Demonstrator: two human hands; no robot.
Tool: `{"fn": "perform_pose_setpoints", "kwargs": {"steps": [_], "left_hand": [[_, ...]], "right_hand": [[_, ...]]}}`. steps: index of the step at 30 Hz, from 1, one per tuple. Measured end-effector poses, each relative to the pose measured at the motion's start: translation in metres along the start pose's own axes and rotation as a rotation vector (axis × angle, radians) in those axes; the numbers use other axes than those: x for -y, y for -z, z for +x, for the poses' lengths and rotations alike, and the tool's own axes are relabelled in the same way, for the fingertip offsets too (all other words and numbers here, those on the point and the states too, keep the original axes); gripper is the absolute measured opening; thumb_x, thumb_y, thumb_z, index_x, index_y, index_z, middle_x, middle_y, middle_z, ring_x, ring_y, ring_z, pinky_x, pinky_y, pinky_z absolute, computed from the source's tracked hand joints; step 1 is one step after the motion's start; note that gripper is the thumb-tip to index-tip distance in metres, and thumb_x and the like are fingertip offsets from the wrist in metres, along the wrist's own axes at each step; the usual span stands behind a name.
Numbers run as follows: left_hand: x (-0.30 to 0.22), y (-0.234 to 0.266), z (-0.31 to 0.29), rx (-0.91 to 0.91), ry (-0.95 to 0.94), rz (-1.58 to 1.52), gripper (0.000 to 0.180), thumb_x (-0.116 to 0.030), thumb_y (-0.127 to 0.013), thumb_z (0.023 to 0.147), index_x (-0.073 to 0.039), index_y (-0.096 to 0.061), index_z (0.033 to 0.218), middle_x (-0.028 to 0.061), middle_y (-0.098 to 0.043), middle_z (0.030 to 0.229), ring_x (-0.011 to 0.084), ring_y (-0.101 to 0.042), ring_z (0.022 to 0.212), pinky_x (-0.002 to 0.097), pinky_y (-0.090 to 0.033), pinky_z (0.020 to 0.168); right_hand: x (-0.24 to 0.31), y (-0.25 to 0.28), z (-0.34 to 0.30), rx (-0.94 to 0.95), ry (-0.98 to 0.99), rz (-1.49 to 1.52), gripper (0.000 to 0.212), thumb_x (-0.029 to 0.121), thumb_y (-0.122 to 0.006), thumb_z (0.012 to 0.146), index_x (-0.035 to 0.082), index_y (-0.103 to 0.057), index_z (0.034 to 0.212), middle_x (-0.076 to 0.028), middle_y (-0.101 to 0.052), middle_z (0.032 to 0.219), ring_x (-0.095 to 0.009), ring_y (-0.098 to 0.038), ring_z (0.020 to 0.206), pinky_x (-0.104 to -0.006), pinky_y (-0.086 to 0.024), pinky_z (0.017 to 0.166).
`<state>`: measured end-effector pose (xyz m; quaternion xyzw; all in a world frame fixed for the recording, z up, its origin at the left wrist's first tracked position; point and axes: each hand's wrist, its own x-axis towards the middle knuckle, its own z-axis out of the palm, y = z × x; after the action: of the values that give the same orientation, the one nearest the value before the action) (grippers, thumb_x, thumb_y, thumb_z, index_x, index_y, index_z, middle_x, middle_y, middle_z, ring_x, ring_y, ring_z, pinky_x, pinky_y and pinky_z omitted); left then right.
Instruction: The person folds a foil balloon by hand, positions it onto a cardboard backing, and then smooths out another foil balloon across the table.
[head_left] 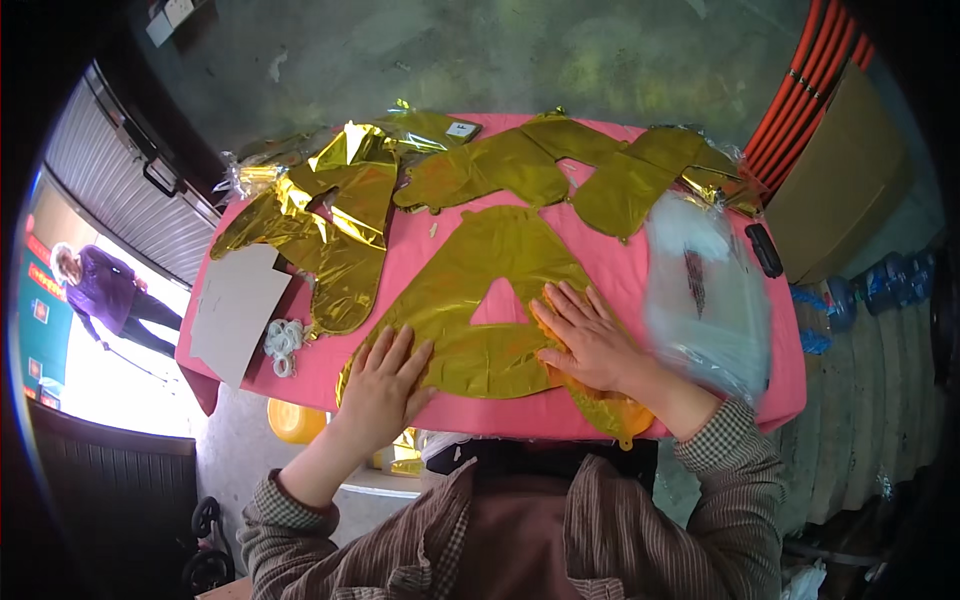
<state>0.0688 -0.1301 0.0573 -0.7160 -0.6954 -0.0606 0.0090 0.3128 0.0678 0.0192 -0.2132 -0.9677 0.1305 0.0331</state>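
Observation:
A flat gold foil balloon (480,250) with a triangular hole lies in front of me on a pink-covered table (780,395). My left hand (383,385) rests flat on its lower left part, fingers stretched out. On the lower right part, my right hand (588,345) is pressed down with its fingers spread. The foil looks orange and creased beneath that hand, and a corner with a small tab reaches the table's near edge. Neither hand grips anything.
More flat gold balloons (610,190) lie along the far side, with a crumpled shiny one (350,240) at left. Near it are a grey-white card (238,312) and white rings (284,340). Clear plastic bags (710,320) and a black object (763,250) lie right. A person (105,290) stands outside, left.

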Motion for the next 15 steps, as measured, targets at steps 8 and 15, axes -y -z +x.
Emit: {"fn": "perform_pose_setpoints", "kwargs": {"steps": [8, 15], "left_hand": [[0.032, 0.048, 0.067, 0.318, 0.111, 0.088, 0.033, -0.034, -0.061, 0.082, -0.012, -0.059, 0.107, 0.0096, -0.065, 0.094, 0.0307, -0.063, 0.083, 0.0402, -0.051, 0.072], [0.115, -0.026, 0.199, -0.170, -0.110, 0.192, 0.026, -0.027, -0.062, 0.076, -0.009, -0.062, 0.095, 0.0107, -0.062, 0.095, 0.0300, -0.058, 0.095, 0.0402, -0.048, 0.079]], "right_hand": [[0.000, 0.003, 0.001, 0.007, 0.041, -0.044, 0.068, 0.048, -0.043, 0.089, 0.013, -0.022, 0.143, -0.015, -0.018, 0.148, -0.029, -0.014, 0.138, -0.0467, -0.008, 0.111], [0.000, -0.001, 0.000, -0.044, 0.035, -0.028, 0.066, 0.048, -0.043, 0.089, 0.014, -0.024, 0.143, -0.014, -0.021, 0.148, -0.029, -0.015, 0.138, -0.0474, -0.009, 0.111]]}}
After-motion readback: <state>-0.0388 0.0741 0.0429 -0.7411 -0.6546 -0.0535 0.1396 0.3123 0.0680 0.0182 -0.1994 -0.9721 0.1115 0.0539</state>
